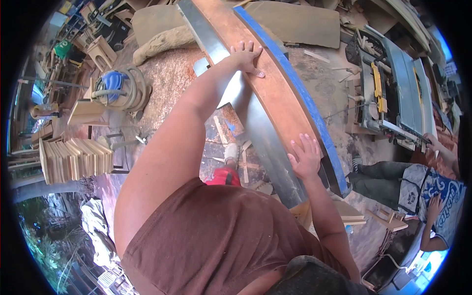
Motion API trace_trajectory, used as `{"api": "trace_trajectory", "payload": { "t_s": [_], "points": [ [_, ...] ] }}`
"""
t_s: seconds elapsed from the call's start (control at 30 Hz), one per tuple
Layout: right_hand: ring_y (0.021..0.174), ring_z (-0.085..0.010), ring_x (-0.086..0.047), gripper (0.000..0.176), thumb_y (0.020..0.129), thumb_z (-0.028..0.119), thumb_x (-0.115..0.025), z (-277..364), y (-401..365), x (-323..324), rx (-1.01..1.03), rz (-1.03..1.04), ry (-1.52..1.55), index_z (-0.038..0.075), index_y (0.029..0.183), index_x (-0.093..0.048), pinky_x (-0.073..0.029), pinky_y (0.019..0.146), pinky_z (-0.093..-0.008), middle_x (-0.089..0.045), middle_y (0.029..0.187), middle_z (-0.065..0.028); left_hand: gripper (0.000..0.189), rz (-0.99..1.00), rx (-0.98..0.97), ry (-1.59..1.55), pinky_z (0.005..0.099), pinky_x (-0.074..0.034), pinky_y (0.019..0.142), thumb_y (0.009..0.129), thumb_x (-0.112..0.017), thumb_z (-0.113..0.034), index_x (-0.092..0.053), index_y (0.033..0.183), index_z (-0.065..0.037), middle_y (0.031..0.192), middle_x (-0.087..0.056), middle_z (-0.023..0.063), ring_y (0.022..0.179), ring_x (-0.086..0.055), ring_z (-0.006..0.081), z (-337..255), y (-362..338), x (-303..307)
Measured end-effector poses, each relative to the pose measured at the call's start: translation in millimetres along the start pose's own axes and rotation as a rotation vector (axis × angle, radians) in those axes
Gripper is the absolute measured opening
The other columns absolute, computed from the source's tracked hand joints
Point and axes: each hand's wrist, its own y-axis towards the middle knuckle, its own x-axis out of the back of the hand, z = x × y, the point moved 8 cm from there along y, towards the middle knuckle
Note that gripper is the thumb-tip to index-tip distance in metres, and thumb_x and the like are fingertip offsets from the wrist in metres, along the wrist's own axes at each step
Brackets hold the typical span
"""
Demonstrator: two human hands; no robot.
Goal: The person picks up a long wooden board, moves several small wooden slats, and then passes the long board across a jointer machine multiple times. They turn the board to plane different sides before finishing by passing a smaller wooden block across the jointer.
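Observation:
A long reddish-brown wooden board [278, 91] lies along the grey metal bed [268, 132] of what looks like a jointer. A blue-edged fence [300, 93] runs beside the board's right side. My left hand [248, 59] rests flat on the board's farther part, fingers spread. Closer to my body, my right hand [306, 156] presses palm-down on the board near its end, its fingers stretched out. Neither hand is wrapped around anything. The cutter area under the board is hidden.
A co-worker [413, 184] stands at the right beside a table saw [400, 88]. On the left are a hose-wrapped vacuum [113, 83] and a row of wood panels [73, 160]. A log [162, 45] and a large slab [305, 24] lie beyond. Sawdust and offcuts litter the floor.

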Motion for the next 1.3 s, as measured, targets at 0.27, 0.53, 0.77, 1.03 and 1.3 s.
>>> {"api": "trace_trajectory", "payload": {
  "t_s": [0.27, 0.53, 0.77, 1.03, 1.3],
  "points": [
    [0.128, -0.0346, -0.049, 0.052, 0.067, 0.039, -0.081, 2, 32, -7, 0.029, -0.039, 0.080, 0.013, 0.111, -0.071, -0.035, 0.109, -0.0547, -0.056, 0.132, -0.0143, 0.133, -0.037, 0.005, -0.013, 0.0680, -0.005, 0.115, 0.051, -0.079, -0.077, -0.017, 0.158, -0.026, 0.163, -0.009, 0.0211, 0.149, 0.000, 0.0474, 21, 12, 9],
    [0.125, -0.0350, -0.052, 0.044, 0.068, 0.032, -0.081, 6, 67, -22, -0.004, -0.078, 0.072, 0.014, 0.108, -0.072, -0.038, 0.108, -0.0536, -0.057, 0.130, -0.0133, 0.132, 0.029, 0.013, -0.017, 0.0667, -0.004, 0.116, 0.055, -0.078, -0.077, -0.015, 0.159, -0.025, 0.164, -0.005, 0.0204, 0.149, 0.002, 0.0464, 47, 34, 23],
    [0.124, -0.0333, -0.053, 0.042, 0.071, 0.027, -0.080, 11, 91, -28, -0.042, -0.080, 0.085, 0.016, 0.110, -0.072, -0.039, 0.107, -0.0523, -0.058, 0.129, -0.0129, 0.135, -0.065, 0.026, 0.041, 0.0686, -0.006, 0.114, 0.049, -0.077, -0.081, -0.018, 0.158, -0.027, 0.163, -0.011, 0.0196, 0.150, -0.002, 0.0458, 75, 53, 23],
    [0.123, -0.0321, -0.055, 0.038, 0.071, 0.024, -0.081, 19, 132, -28, -0.073, -0.140, 0.099, 0.013, 0.107, -0.075, -0.040, 0.107, -0.0494, -0.060, 0.127, -0.0122, 0.134, -0.089, 0.014, 0.041, 0.0683, -0.007, 0.115, 0.048, -0.076, -0.082, -0.022, 0.157, -0.027, 0.163, -0.012, 0.0200, 0.150, -0.004, 0.0457, 105, 76, 36],
    [0.122, -0.0316, -0.056, 0.036, 0.073, 0.025, -0.080, 26, 160, -35, -0.078, -0.151, 0.114, 0.013, 0.106, -0.075, -0.040, 0.107, -0.0490, -0.061, 0.125, -0.0127, 0.132, -0.133, 0.009, 0.067, 0.0670, -0.011, 0.115, 0.048, -0.077, -0.082, -0.025, 0.156, -0.027, 0.162, -0.017, 0.0178, 0.150, -0.009, 0.0443, 131, 93, 47]
  ]
}}
